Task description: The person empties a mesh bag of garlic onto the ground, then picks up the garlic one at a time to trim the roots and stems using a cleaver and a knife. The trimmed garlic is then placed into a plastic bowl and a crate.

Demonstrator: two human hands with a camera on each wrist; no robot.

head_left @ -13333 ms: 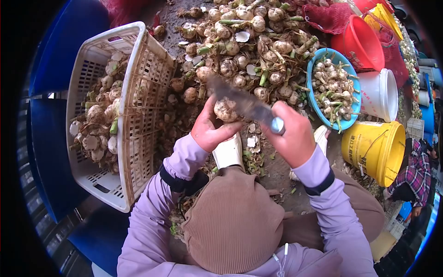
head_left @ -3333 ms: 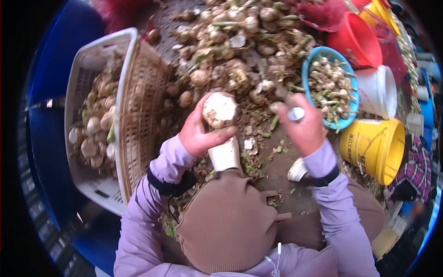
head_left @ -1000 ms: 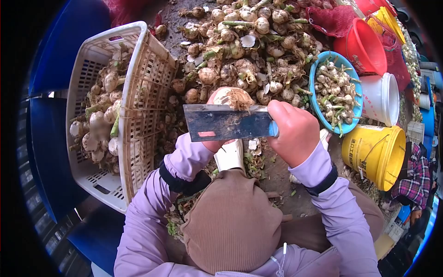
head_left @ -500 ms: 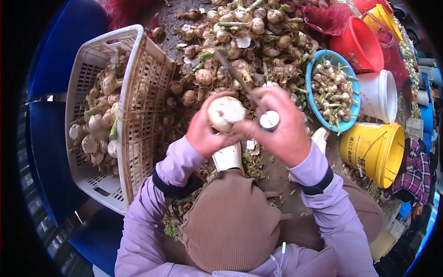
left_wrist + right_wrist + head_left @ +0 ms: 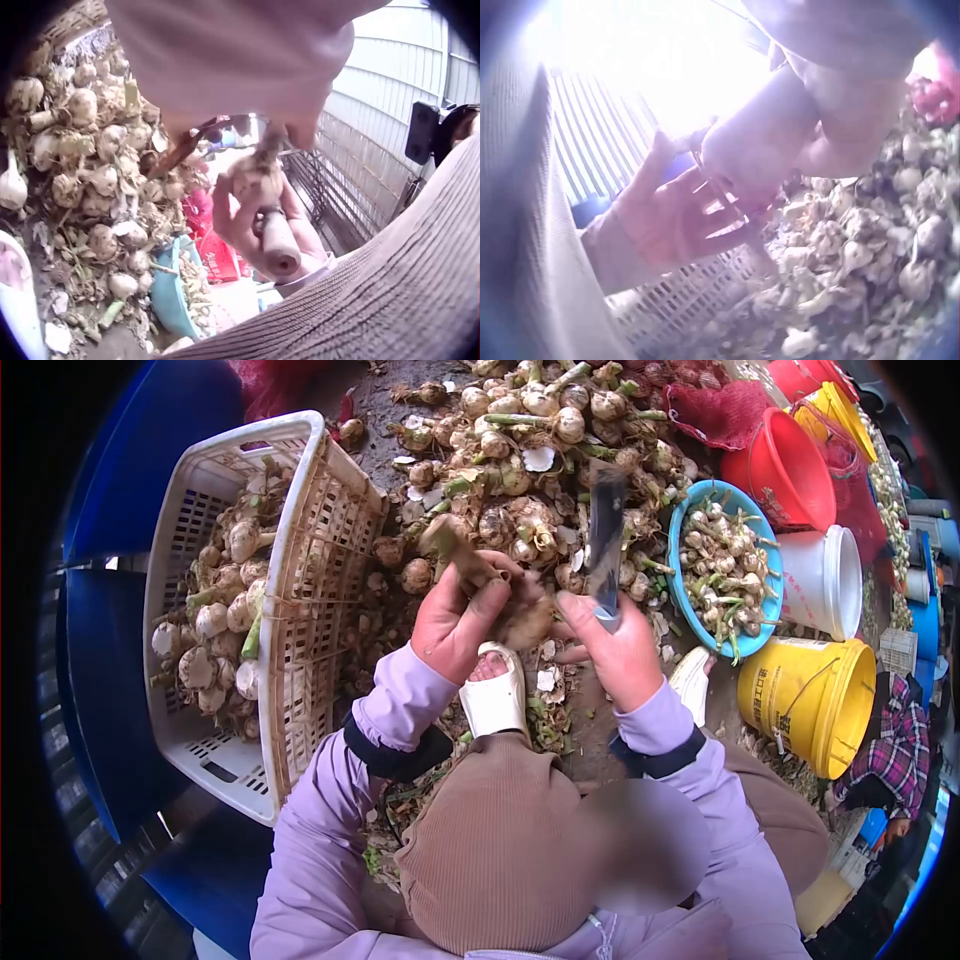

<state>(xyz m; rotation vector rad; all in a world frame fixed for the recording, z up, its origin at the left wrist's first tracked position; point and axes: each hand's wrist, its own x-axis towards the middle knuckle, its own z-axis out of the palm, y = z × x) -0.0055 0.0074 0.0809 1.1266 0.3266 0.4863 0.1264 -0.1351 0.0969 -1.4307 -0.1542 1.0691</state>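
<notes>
In the head view my left hand (image 5: 455, 630) holds a garlic bulb (image 5: 525, 618) by its neck, thumb against the brown stem (image 5: 450, 550), which points up and left. Bulb and stem are blurred. My right hand (image 5: 625, 660) grips the handle of a cleaver (image 5: 605, 535), its dark blade standing up away from me, and its fingertips reach to the bulb's right side. The left wrist view shows the bulb (image 5: 255, 180) between both hands, in front of the right palm, above the round handle end (image 5: 283, 261). In the right wrist view the left fingers (image 5: 705, 217) are spread.
A white crate (image 5: 290, 610) of cut garlic stands at left. Beyond the hands lies a garlic pile (image 5: 540, 470). At right are a blue basin (image 5: 682, 585) of small bulbs, a red bucket (image 5: 795, 470), a white bucket (image 5: 820, 580) and a yellow bucket (image 5: 805, 700). A sandalled foot (image 5: 495, 695) is below.
Earlier the cleaver lay across the bulb's rooty side, then the bulb showed a pale trimmed face. Now the stem points up-left, and the blade has swung upright, off to the right.
</notes>
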